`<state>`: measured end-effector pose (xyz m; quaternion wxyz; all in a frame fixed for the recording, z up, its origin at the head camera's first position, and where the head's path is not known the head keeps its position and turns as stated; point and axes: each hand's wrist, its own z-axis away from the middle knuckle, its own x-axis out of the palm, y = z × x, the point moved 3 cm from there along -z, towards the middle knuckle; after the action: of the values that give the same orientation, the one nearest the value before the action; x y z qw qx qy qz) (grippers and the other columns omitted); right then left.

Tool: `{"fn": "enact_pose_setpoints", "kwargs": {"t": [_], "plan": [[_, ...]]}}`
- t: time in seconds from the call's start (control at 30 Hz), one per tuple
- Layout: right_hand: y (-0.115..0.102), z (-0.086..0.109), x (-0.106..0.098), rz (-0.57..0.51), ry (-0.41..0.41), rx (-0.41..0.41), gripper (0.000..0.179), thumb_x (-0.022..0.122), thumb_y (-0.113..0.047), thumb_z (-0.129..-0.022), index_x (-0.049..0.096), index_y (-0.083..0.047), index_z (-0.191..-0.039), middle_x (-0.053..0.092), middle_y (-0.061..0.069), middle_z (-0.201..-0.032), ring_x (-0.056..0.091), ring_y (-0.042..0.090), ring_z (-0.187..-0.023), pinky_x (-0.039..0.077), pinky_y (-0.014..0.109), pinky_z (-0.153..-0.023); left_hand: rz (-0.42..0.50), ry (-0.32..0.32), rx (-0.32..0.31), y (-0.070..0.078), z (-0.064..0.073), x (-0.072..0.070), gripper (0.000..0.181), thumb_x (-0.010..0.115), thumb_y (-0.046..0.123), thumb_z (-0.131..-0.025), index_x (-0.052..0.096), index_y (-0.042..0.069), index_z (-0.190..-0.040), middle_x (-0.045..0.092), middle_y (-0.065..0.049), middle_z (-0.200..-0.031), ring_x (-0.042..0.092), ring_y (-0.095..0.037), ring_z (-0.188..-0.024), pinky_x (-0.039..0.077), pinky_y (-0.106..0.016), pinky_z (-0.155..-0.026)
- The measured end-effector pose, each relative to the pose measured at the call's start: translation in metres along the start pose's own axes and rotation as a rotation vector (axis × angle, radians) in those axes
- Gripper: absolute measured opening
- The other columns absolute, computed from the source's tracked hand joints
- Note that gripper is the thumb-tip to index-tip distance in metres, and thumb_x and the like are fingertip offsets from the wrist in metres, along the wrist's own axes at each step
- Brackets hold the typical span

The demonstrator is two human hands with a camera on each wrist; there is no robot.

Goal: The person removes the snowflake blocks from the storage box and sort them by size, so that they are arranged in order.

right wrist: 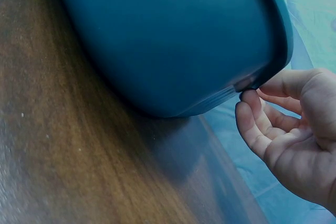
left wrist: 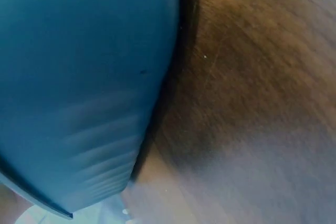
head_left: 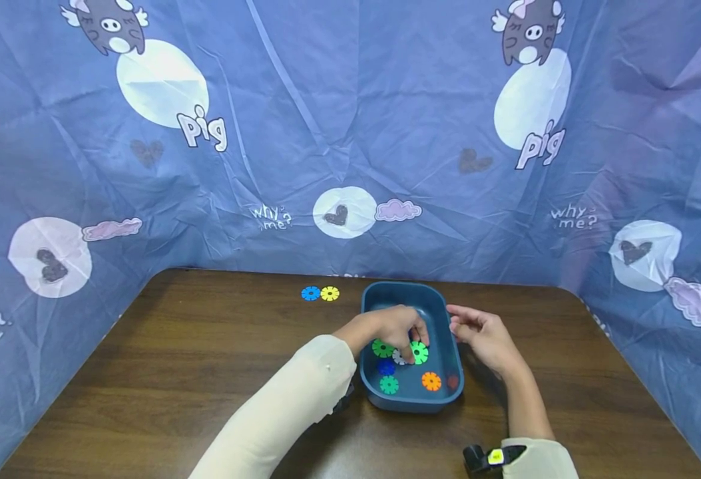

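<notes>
A dark blue plastic bin [head_left: 398,404] stands on the table with several notched interlocking discs inside. My left hand [head_left: 397,326] reaches into it from the left, thumb and fingertips at the edges of a light green disc [head_left: 419,352]. Close by lie another green disc [head_left: 381,348], a white disc [head_left: 398,357] partly under the hand, and a dark blue disc [head_left: 386,366]. Nearer the front are a teal disc [head_left: 389,384], an orange disc [head_left: 431,381] and a dark red disc [head_left: 453,382]. My right hand [right wrist: 294,135] pinches the bin's right rim between thumb and fingers.
Beyond the bin to the left, a blue disc [head_left: 311,293] and a yellow disc [head_left: 329,293] lie side by side on the brown wooden table [head_left: 206,346]. A blue printed cloth [head_left: 350,133] hangs behind the table's far edge and along both sides.
</notes>
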<state>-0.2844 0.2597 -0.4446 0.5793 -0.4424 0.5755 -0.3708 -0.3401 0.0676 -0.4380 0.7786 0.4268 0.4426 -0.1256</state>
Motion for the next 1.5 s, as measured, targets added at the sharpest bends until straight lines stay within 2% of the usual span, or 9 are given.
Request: {"fn": "enact_pose_setpoints", "kwargs": {"t": [0.17, 0.37, 0.5, 0.67, 0.77, 0.9, 1.13, 1.37, 1.5], "plan": [[0.002, 0.000, 0.000, 0.016, -0.007, 0.003, 0.040, 0.062, -0.006, -0.101, 0.058, 0.004, -0.140, 0.066, 0.025, -0.118, 0.066, 0.018, -0.096, 0.059, 0.026, -0.081, 0.068, -0.002, 0.009, 0.000, 0.002, -0.003, 0.024, 0.087, 0.009, -0.082, 0.077, 0.017, -0.103, 0.070, 0.009, -0.097, 0.063, -0.008, -0.095, 0.053, -0.019, -0.083], [0.002, 0.000, 0.000, 0.000, -0.002, -0.007, 0.040, 0.063, -0.005, -0.100, 0.058, 0.006, -0.139, 0.066, 0.026, -0.116, 0.067, 0.014, -0.094, 0.059, 0.025, -0.080, 0.346, -0.057, 0.014, 0.000, 0.008, -0.009, 0.015, 0.075, 0.000, -0.090, 0.076, 0.008, -0.103, 0.075, 0.000, -0.094, 0.066, -0.010, -0.084, 0.057, -0.026, -0.074], [0.002, -0.001, 0.001, -0.025, -0.002, -0.022, 0.041, 0.063, -0.002, -0.099, 0.058, 0.008, -0.138, 0.066, 0.027, -0.115, 0.067, 0.013, -0.092, 0.059, 0.025, -0.079, 0.444, -0.044, 0.061, 0.001, 0.011, -0.016, 0.017, 0.072, -0.004, -0.091, 0.075, 0.003, -0.106, 0.077, -0.005, -0.094, 0.066, -0.010, -0.078, 0.058, -0.034, -0.074], [0.003, -0.001, 0.001, -0.020, 0.001, -0.028, 0.040, 0.063, -0.002, -0.099, 0.058, 0.008, -0.138, 0.066, 0.027, -0.114, 0.067, 0.013, -0.091, 0.059, 0.025, -0.079, 0.467, 0.017, 0.086, 0.003, 0.019, -0.030, 0.019, 0.068, -0.004, -0.092, 0.075, 0.001, -0.110, 0.076, -0.005, -0.092, 0.064, -0.015, -0.076, 0.057, -0.050, -0.083], [0.003, -0.001, 0.001, 0.004, 0.005, -0.019, 0.040, 0.063, -0.004, -0.100, 0.059, 0.006, -0.138, 0.067, 0.024, -0.114, 0.067, 0.015, -0.093, 0.059, 0.026, -0.080, 0.475, 0.081, 0.072, 0.000, 0.024, -0.039, 0.019, 0.069, -0.001, -0.093, 0.075, 0.002, -0.111, 0.076, -0.004, -0.093, 0.065, -0.019, -0.079, 0.057, -0.051, -0.086], [0.003, -0.002, 0.000, 0.025, 0.005, 0.004, 0.039, 0.063, -0.007, -0.101, 0.060, 0.003, -0.139, 0.067, 0.022, -0.116, 0.067, 0.020, -0.097, 0.059, 0.027, -0.082, 0.481, 0.156, 0.040, -0.008, 0.032, -0.051, 0.021, 0.068, 0.000, -0.093, 0.074, 0.001, -0.113, 0.076, -0.006, -0.098, 0.066, -0.020, -0.082, 0.057, -0.047, -0.087], [0.003, -0.003, 0.000, 0.040, 0.013, 0.011, 0.038, 0.063, -0.008, -0.102, 0.060, 0.002, -0.139, 0.067, 0.021, -0.117, 0.067, 0.021, -0.098, 0.059, 0.027, -0.083, 0.496, 0.247, -0.009, -0.027, 0.052, -0.072, 0.021, 0.068, 0.000, -0.094, 0.073, 0.001, -0.115, 0.075, -0.007, -0.099, 0.062, -0.013, -0.079, 0.056, -0.040, -0.081], [0.004, -0.003, 0.001, 0.044, 0.020, 0.024, 0.039, 0.063, -0.008, -0.101, 0.060, 0.001, -0.139, 0.067, 0.021, -0.117, 0.068, 0.021, -0.099, 0.059, 0.029, -0.084, 0.481, 0.348, -0.067, -0.055, 0.076, -0.090, 0.021, 0.067, 0.002, -0.093, 0.072, 0.001, -0.114, 0.075, -0.008, -0.096, 0.066, -0.018, -0.084, 0.057, -0.036, -0.078], [0.005, -0.002, 0.000, 0.037, 0.022, 0.024, 0.039, 0.063, -0.008, -0.101, 0.060, 0.001, -0.139, 0.067, 0.022, -0.118, 0.068, 0.022, -0.100, 0.060, 0.031, -0.085, 0.515, 0.397, -0.092, -0.074, 0.093, -0.097, 0.025, 0.065, -0.001, -0.093, 0.071, -0.001, -0.117, 0.074, -0.012, -0.095, 0.065, -0.020, -0.081, 0.055, -0.030, -0.071]]}}
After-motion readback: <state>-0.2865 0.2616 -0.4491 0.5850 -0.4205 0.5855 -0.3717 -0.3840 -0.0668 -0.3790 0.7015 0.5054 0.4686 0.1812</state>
